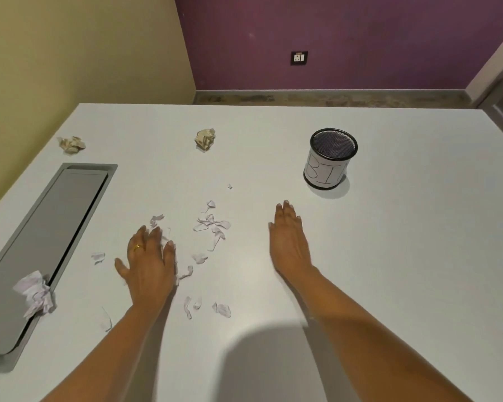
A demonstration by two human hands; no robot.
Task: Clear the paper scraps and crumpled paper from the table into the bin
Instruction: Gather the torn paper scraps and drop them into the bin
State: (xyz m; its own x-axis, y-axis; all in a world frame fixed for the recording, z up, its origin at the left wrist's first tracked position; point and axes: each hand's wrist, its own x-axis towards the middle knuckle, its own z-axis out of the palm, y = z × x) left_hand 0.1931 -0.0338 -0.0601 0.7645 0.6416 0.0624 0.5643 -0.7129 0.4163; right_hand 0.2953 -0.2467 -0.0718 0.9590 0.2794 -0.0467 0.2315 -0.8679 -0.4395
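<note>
Several small white paper scraps (212,227) lie scattered on the white table (389,256) in front of me. My left hand (148,259) lies flat with straight fingers on some of the scraps. My right hand (289,239) stands on its edge with fingers straight, right of the scraps, holding nothing. A black mesh bin (330,158) with a white label stands upright at the back right. Two tan crumpled paper balls lie at the back, one at the left (71,145) and one in the middle (205,139). A white crumpled paper (35,294) rests at the near left.
A long grey cable flap (50,242) is set into the table along the left side, and the white crumpled paper lies on its edge. Yellow and purple walls stand beyond the table's far edge, with a wall socket (299,58) on the purple one.
</note>
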